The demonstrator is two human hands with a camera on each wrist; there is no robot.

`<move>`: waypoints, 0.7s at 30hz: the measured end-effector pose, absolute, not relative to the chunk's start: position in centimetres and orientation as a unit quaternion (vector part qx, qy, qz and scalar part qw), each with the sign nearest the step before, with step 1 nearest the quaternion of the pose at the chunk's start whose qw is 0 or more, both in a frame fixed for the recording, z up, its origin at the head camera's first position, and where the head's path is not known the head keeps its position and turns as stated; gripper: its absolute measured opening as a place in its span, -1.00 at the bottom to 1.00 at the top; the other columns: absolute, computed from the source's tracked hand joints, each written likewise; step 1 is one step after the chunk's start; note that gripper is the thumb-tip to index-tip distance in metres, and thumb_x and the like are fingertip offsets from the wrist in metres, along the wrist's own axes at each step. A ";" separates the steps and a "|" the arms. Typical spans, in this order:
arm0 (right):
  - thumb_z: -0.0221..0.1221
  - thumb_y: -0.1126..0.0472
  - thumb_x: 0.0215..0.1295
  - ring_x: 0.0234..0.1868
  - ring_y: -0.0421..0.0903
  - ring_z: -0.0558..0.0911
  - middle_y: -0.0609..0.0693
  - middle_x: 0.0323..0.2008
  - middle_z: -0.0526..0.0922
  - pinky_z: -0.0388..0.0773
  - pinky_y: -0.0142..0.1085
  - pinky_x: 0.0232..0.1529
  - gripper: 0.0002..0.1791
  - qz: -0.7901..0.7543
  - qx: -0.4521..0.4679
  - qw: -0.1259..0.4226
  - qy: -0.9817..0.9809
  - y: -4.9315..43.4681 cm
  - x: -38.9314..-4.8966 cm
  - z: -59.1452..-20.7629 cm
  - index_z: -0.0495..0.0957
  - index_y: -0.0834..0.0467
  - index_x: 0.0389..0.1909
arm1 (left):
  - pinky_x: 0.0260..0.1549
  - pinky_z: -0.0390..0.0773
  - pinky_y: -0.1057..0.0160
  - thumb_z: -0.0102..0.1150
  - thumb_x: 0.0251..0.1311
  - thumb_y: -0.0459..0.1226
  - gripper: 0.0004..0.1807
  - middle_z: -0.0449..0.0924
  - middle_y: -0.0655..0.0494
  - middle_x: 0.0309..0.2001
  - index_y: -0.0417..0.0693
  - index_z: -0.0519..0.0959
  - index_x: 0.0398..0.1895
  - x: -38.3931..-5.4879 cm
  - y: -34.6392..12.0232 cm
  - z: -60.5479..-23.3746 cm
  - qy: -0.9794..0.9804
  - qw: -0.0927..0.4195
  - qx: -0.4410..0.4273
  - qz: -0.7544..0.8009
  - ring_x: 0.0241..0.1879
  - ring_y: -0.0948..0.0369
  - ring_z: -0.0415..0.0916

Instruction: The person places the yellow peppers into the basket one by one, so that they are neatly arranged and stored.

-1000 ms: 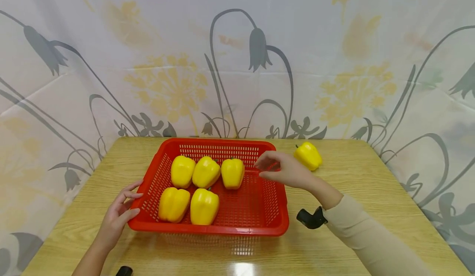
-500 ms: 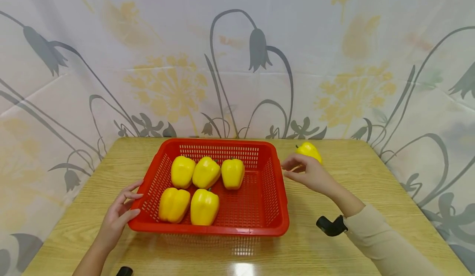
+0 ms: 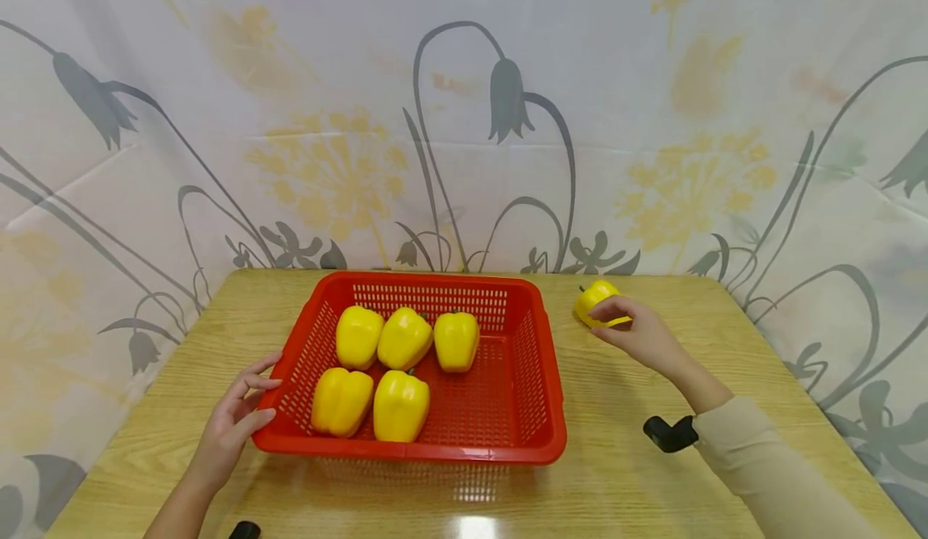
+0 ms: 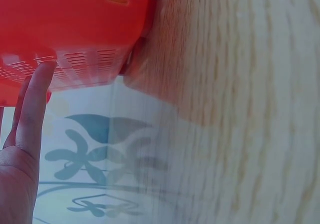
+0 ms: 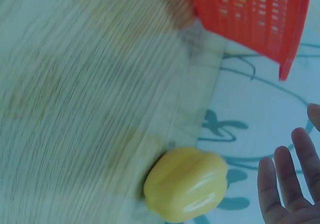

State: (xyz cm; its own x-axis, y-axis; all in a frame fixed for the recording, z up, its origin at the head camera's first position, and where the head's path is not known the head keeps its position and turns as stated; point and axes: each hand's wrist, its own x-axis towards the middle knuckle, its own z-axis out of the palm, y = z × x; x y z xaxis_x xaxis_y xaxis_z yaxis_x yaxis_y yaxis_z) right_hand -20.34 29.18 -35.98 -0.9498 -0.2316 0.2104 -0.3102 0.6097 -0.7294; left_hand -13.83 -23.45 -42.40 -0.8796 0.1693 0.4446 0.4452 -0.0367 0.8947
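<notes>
A red plastic basket [image 3: 500, 447] with slotted walls holds several yellow bell peppers [image 3: 456, 342], grouped toward its left side. My left hand [image 3: 230, 422] rests at the basket's left end, thumb and fingertips at the rim. The left wrist view shows its fingers [image 4: 34, 108] extended against the outer wall. Another yellow bell pepper [image 3: 590, 301] lies on the table right of the basket, its stem toward the back left. My right hand [image 3: 641, 333] hovers just in front of it, partly covering it in the head view. Nothing is between its loosely bent fingers [image 5: 287, 176], which are apart from the pepper [image 5: 186, 185] in the right wrist view.
The wood-grain table [image 3: 348, 503] reaches back to a white curtain [image 3: 464, 152] printed with grey and yellow flowers. A black wrist-camera mount [image 3: 670, 434] sticks out from the right sleeve, low over the table.
My right hand has moved from over the basket's right side, out past its rim, to the lone bell pepper. The left hand, basket and peppers have stayed in place.
</notes>
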 end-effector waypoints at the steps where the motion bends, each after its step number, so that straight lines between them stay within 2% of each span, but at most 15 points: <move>1: 0.22 0.37 0.17 -0.08 0.19 0.51 0.25 -0.15 0.55 0.53 -0.23 -0.15 -0.73 0.411 0.149 0.050 -0.898 29.5 -20.5 -36.1 0.50 0.38 -0.12 | -0.14 0.49 0.41 -0.21 0.11 -0.68 -0.71 0.27 0.11 0.23 -0.39 0.40 -0.13 -13.8 -23.5 -42.4 -0.688 0.101 -0.223 -0.683 0.06 0.28 0.36; 5: 0.20 0.37 0.18 -0.05 0.19 0.49 0.25 -0.15 0.54 0.50 -0.04 -0.11 -0.72 0.394 0.136 0.055 -0.907 30.5 -21.3 -36.5 0.48 0.38 -0.10 | -0.13 0.48 0.42 -0.21 0.10 -0.68 -0.70 0.27 0.10 0.23 -0.41 0.40 -0.13 -13.8 -23.4 -42.4 -0.688 0.104 -0.224 -0.682 0.07 0.27 0.35; 9: 0.19 0.35 0.20 -0.01 0.23 0.44 0.28 -0.11 0.51 0.46 0.04 -0.07 -0.69 0.378 0.114 0.052 -0.917 31.2 -22.0 -37.0 0.45 0.37 -0.05 | -0.14 0.49 0.40 -0.22 0.09 -0.69 -0.69 0.27 0.11 0.23 -0.39 0.41 -0.13 -13.7 -23.5 -42.4 -0.686 0.102 -0.221 -0.686 0.06 0.27 0.36; 15: 0.15 0.35 0.23 0.10 0.33 0.32 0.39 0.08 0.38 0.35 0.14 0.02 -0.58 0.374 0.087 0.032 -0.923 31.8 -22.9 -37.6 0.36 0.40 0.09 | -0.16 0.51 0.39 -0.22 0.10 -0.68 -0.69 0.26 0.11 0.23 -0.38 0.40 -0.12 -13.6 -23.6 -42.5 -0.685 0.098 -0.221 -0.687 0.05 0.27 0.37; 21: 0.15 0.37 0.21 0.19 0.39 0.21 0.43 0.20 0.24 0.22 0.23 0.09 -0.48 0.358 0.073 0.034 -0.930 32.2 -24.1 -38.2 0.28 0.40 0.18 | -0.12 0.48 0.40 -0.22 0.10 -0.69 -0.70 0.25 0.07 0.24 -0.41 0.40 -0.12 -13.9 -23.6 -42.5 -0.684 0.100 -0.227 -0.686 0.09 0.26 0.35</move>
